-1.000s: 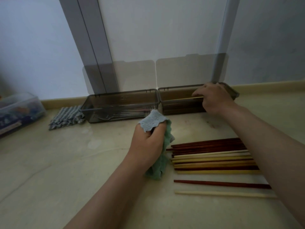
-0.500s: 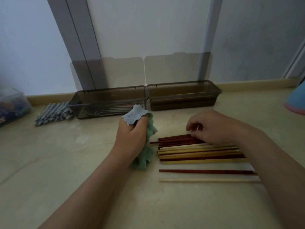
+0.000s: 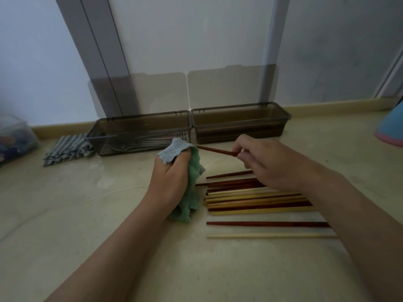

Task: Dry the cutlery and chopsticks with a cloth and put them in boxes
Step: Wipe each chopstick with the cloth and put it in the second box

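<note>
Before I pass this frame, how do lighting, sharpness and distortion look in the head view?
Head view: dim, flat light, no glare or hard shadows; the wide angle tilts the door frame outward; the dark chopstick between right hand and the cloth in the left hand is sharp; left box contents look murky behind tinted walls; the clear container at the left edge is soft.

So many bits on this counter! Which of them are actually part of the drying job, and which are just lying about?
Part of the job:
green cloth, gripped by the left hand
dark red chopstick, pinched by the right hand
loose chopsticks
left box holding cutlery
right box

Lying about:
checked cloth
clear tub
blue-and-pink object
</note>
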Action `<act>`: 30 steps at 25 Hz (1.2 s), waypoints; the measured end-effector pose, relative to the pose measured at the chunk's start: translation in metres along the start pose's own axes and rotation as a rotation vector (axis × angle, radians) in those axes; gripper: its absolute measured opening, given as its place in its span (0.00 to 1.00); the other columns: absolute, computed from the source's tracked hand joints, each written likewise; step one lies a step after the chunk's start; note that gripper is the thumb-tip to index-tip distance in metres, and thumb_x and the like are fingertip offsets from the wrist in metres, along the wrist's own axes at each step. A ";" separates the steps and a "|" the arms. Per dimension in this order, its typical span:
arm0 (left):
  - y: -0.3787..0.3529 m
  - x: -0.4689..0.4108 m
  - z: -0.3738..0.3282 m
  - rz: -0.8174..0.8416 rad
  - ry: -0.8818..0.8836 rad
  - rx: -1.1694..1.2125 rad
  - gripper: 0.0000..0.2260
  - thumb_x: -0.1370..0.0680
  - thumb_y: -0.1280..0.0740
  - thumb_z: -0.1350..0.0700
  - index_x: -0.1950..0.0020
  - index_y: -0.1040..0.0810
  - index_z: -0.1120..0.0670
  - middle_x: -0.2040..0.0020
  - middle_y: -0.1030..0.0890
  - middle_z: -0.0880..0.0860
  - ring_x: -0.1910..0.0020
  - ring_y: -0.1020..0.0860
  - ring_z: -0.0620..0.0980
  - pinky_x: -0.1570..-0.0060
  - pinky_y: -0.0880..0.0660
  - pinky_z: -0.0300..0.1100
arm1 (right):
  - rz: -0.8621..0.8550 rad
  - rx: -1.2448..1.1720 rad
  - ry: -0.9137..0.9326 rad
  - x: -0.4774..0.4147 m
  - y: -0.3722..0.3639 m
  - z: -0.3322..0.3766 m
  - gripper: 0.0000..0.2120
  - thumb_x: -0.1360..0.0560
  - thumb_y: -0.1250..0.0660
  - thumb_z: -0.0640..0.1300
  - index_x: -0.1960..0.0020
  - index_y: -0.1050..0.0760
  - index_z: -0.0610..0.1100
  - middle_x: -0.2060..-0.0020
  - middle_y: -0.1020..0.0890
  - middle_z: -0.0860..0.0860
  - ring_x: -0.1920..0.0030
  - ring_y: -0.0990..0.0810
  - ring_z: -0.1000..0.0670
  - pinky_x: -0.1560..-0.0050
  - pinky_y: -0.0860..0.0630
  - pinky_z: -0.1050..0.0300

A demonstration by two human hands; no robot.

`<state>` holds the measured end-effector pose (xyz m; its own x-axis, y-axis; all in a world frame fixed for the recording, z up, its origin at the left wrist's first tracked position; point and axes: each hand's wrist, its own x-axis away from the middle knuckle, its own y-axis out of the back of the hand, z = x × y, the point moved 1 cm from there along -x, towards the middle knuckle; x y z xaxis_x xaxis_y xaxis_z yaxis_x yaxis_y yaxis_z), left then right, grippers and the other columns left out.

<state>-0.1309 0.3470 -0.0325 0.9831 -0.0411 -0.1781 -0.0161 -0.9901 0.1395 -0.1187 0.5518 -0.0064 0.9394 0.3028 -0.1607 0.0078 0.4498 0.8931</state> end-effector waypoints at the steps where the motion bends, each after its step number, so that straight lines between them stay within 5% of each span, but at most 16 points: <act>1: 0.000 0.001 -0.001 -0.002 0.005 -0.014 0.10 0.18 0.44 0.52 0.51 0.25 0.53 0.55 0.19 0.59 0.59 0.19 0.47 0.66 0.23 0.32 | 0.012 -0.017 0.036 0.001 -0.002 0.006 0.06 0.17 0.42 0.46 0.45 0.29 0.56 0.62 0.23 0.54 0.63 0.24 0.54 0.63 0.25 0.57; 4: -0.001 0.000 -0.002 -0.056 0.029 0.010 0.11 0.18 0.46 0.51 0.53 0.26 0.50 0.58 0.18 0.50 0.63 0.19 0.38 0.65 0.25 0.33 | 0.046 -0.063 0.088 0.003 -0.011 0.019 0.07 0.17 0.41 0.45 0.46 0.29 0.57 0.61 0.24 0.57 0.62 0.25 0.57 0.62 0.30 0.63; 8: -0.001 -0.001 -0.008 -0.201 0.009 0.060 0.14 0.17 0.46 0.54 0.59 0.26 0.51 0.65 0.19 0.48 0.66 0.21 0.44 0.68 0.25 0.35 | 0.043 -0.210 0.138 0.008 -0.024 0.033 0.05 0.17 0.41 0.44 0.49 0.28 0.52 0.63 0.23 0.54 0.66 0.25 0.54 0.67 0.28 0.61; 11: -0.005 0.004 -0.013 -0.238 -0.046 0.031 0.17 0.17 0.48 0.57 0.63 0.29 0.50 0.73 0.22 0.40 0.73 0.26 0.36 0.72 0.29 0.28 | -0.052 -0.284 0.169 0.008 -0.038 0.043 0.04 0.17 0.40 0.42 0.50 0.28 0.48 0.65 0.24 0.54 0.67 0.25 0.54 0.69 0.27 0.60; 15: -0.013 0.008 -0.008 -0.182 -0.099 -0.074 0.14 0.17 0.48 0.55 0.59 0.29 0.51 0.62 0.24 0.52 0.63 0.25 0.44 0.57 0.28 0.38 | -0.178 -0.376 0.197 0.004 -0.048 0.055 0.06 0.18 0.40 0.38 0.52 0.29 0.46 0.65 0.24 0.54 0.66 0.24 0.55 0.69 0.28 0.62; 18: -0.015 0.006 -0.006 -0.180 -0.152 -0.125 0.13 0.18 0.47 0.57 0.61 0.30 0.52 0.63 0.27 0.53 0.65 0.29 0.44 0.60 0.30 0.39 | -0.183 -0.377 0.159 0.002 -0.046 0.053 0.04 0.18 0.39 0.41 0.50 0.26 0.44 0.64 0.23 0.52 0.66 0.24 0.55 0.68 0.27 0.60; 24: 0.015 -0.016 -0.009 -0.447 0.066 0.171 0.13 0.18 0.47 0.50 0.56 0.26 0.51 0.55 0.20 0.55 0.60 0.23 0.50 0.54 0.23 0.52 | 0.003 -0.229 0.038 0.004 -0.040 0.043 0.12 0.16 0.44 0.47 0.39 0.23 0.48 0.63 0.21 0.54 0.65 0.23 0.55 0.66 0.25 0.57; 30: -0.019 0.009 -0.008 -0.231 -0.121 -0.123 0.13 0.18 0.47 0.56 0.61 0.30 0.51 0.63 0.28 0.51 0.68 0.30 0.37 0.65 0.33 0.33 | -0.092 -0.389 0.100 0.003 -0.045 0.053 0.09 0.17 0.41 0.41 0.52 0.23 0.44 0.65 0.23 0.54 0.67 0.25 0.57 0.68 0.30 0.64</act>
<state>-0.1207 0.3661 -0.0285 0.9292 0.1610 -0.3328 0.2355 -0.9517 0.1970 -0.0985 0.4880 -0.0252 0.9028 0.3176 -0.2898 -0.0577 0.7574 0.6504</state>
